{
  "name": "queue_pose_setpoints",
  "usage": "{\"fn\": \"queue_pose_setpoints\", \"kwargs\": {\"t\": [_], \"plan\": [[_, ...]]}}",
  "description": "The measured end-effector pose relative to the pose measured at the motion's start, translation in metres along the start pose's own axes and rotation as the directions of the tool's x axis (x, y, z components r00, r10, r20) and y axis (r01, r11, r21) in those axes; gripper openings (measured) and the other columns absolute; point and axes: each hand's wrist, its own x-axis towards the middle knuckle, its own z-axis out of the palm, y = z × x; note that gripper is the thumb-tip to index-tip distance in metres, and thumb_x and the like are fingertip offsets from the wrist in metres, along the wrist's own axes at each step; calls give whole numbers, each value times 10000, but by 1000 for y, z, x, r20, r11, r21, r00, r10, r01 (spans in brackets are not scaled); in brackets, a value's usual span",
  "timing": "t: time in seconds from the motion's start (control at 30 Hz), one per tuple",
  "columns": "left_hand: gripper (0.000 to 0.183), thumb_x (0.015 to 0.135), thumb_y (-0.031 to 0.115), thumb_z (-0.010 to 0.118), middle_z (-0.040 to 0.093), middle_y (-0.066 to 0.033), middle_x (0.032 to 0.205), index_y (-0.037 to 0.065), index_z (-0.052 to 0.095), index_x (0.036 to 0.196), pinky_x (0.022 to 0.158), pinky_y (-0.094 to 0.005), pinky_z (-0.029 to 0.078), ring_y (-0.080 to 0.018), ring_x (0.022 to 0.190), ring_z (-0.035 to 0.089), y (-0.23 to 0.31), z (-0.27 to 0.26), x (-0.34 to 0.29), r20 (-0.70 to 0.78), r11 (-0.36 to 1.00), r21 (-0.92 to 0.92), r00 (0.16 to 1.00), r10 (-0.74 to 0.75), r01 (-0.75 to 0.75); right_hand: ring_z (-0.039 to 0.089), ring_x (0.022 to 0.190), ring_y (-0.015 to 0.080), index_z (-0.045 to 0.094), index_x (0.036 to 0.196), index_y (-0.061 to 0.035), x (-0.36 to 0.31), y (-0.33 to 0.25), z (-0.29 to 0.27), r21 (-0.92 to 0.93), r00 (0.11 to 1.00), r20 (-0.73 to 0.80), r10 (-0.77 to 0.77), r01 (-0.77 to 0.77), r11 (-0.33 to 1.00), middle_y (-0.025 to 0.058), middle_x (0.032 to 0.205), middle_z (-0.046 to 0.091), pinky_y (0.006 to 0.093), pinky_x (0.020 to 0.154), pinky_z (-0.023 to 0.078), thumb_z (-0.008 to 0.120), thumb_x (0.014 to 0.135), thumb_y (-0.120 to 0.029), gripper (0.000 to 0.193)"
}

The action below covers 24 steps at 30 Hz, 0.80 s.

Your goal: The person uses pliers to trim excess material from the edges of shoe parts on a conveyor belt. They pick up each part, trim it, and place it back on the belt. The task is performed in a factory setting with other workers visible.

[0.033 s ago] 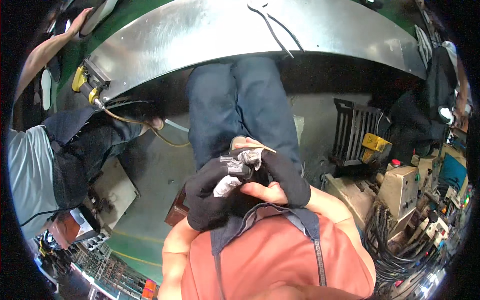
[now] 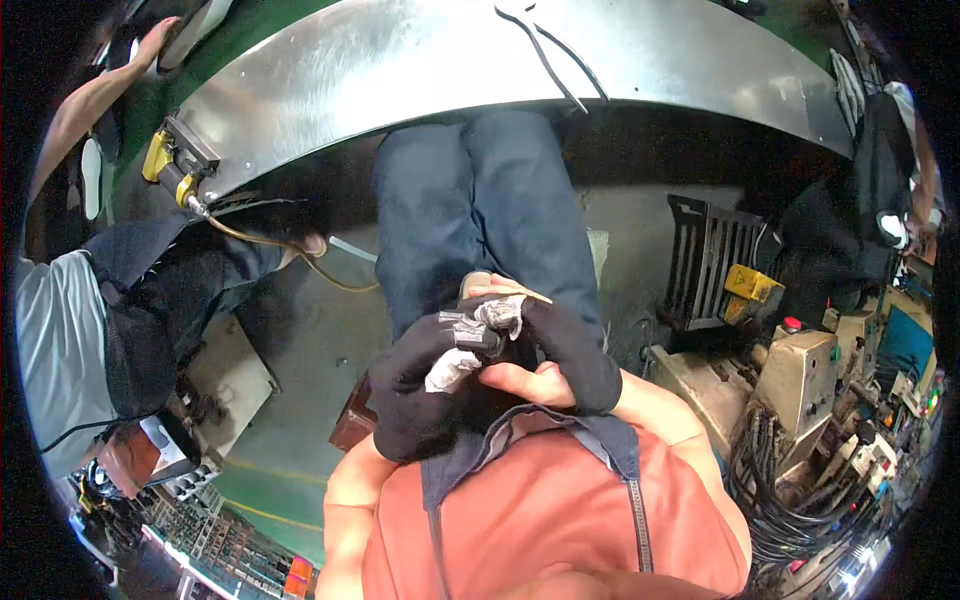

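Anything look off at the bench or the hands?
Two minor things: one handle of the plier-like tool pokes past the metal table's edge, so it could get knocked. White wrapping on the gloved left hand looks crumpled and ragged.

Ok so a salmon top (image 2: 560,490) is worn with navy trim (image 2: 435,485) and a toothed zip (image 2: 642,525), plus navy trousers (image 2: 425,210). 2 black gloves (image 2: 415,385) are worn too, with crumpled whitish wrapping (image 2: 453,370) seen around the fingers.

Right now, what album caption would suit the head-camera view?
Gloved left hand and gloved right hand close together above dark trousers; pliers lie on the metal table beyond.
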Motion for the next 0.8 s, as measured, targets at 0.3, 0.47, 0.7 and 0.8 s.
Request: {"fn": "queue_pose_setpoints", "kwargs": {"t": [0.3, 0.47, 0.7, 0.8], "plan": [[127, 857, 29, 646, 663, -107, 937, -7, 678, 974, 790, -324, 484, -229, 884, 626, 1, 3, 9, 29, 995, 104, 1000, 5, -8, 447, 1277, 292, 469, 1283, 44, -2, -9, -3, 101, 992, 4, 129, -129, 987, 200, 1347, 485, 406, 1082, 305, 705, 834, -367, 653], [182, 799, 46, 711, 636, -110, 975, -1, 683, 972, 787, -335, 475, -241, 856, 611, -7, 6, 14, 64, 945, 225, 971, 230, -239, 234, 1406, 395, 225, 1451, 49, -30, 5, -4, -293, 988, -125, -88, 48, 955, 294, 1499, 222, 427, 1152, 197, 786, 615, -629, 1214], [283, 939, 189, 530, 603, -113, 1167, 31, 579, 1168, 910, -346, 467, -213, 1036, 591, -131, -21, 57, 41, 1000, -15, 999, -14, 14, 264, 1397, 324, 311, 1435, -11, -49, 78, 12, -472, 997, 21, -80, 81, 878, 222, 1480, 317, 418, 1165, 166, 783, 705, -383, 945], [392, 1012, 319, 391, 581, -115, 1224, 27, 545, 1222, 922, -349, 465, -206, 1055, 580, -129, -2, 65, 92, 836, -464, 955, -283, 292, 362, 1337, 339, 394, 1377, 39, -23, 69, 12, -265, 968, -222, -116, 54, 963, 213, 1431, 397, 390, 1148, 210, 689, 807, -274, 715]]}}
